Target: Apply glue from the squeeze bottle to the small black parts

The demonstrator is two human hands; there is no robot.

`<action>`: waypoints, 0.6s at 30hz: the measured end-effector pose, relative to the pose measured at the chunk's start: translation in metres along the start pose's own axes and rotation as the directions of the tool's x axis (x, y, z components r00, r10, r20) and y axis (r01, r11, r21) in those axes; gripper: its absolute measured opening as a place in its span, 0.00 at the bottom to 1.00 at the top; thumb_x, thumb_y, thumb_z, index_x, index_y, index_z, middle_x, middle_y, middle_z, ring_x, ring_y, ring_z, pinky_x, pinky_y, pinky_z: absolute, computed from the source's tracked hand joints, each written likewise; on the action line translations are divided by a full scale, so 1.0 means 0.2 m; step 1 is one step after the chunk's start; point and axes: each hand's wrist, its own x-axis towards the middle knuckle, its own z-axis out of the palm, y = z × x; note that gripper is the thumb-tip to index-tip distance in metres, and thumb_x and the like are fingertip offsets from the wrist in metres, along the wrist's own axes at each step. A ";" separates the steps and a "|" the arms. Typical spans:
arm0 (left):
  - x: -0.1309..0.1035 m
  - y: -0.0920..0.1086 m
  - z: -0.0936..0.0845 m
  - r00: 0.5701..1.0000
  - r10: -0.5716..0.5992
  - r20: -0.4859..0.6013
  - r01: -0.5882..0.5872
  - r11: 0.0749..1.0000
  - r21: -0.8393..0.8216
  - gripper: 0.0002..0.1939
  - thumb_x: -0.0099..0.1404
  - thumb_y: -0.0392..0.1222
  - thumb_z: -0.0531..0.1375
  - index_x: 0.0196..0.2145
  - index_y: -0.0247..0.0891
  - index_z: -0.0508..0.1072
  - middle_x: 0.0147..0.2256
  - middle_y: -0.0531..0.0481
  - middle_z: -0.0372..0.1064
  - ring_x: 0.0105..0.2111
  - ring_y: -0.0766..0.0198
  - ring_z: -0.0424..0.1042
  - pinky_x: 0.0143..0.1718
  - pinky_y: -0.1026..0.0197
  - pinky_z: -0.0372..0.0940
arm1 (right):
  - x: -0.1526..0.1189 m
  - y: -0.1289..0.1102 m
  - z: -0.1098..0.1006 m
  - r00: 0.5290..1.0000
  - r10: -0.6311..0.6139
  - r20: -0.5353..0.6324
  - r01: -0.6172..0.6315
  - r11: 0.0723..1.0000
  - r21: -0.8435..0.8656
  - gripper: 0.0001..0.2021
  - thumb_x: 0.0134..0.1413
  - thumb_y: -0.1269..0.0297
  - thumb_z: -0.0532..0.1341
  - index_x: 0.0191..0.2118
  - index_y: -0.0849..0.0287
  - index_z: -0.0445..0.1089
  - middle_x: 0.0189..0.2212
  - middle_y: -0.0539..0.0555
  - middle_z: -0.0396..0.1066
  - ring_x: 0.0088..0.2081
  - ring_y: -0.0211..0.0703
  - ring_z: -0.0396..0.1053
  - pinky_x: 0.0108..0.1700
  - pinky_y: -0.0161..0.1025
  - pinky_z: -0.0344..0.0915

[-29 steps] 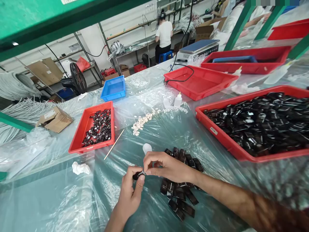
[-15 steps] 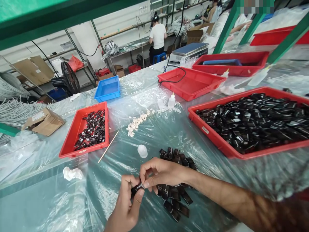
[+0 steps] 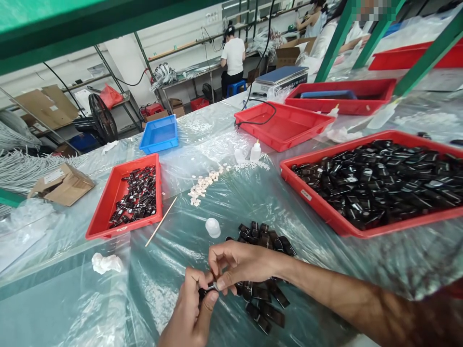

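My left hand [image 3: 190, 311] pinches a small black part [image 3: 205, 291] between thumb and fingers low in the view. My right hand [image 3: 240, 264] reaches across and its thumb and forefinger press on the same part at its near end. Directly behind and under my right hand lies a loose heap of black parts [image 3: 265, 270] on the plastic-covered table [image 3: 170, 255]. A small white cap [image 3: 213, 227] stands just beyond my hands.
A red tray [image 3: 104, 212] with several black parts sits left, a thin wooden stick [image 3: 160, 221] beside it. A large red tray [image 3: 325, 212] full of black parts is right. White pieces [image 3: 204, 185], glue bottle [image 3: 255, 151], crumpled tissue [image 3: 106, 263], blue tray [image 3: 159, 133]. People work at far benches.
The view has shifted, so everything on the table sits slightly left and lower. Both hands stay pinched on the small black part, now nearer the bottom edge.
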 end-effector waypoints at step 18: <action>-0.06 0.03 0.03 0.986 -0.140 0.091 0.129 0.985 0.113 0.25 0.75 0.74 0.47 0.45 0.51 0.66 0.44 0.48 0.70 0.47 0.48 0.71 0.53 0.48 0.71 | -0.01 -0.05 -0.03 0.999 0.030 -0.017 -0.033 0.969 -0.247 0.24 0.42 0.50 0.84 0.35 0.54 0.73 0.34 0.48 0.76 0.35 0.41 0.70 0.39 0.38 0.64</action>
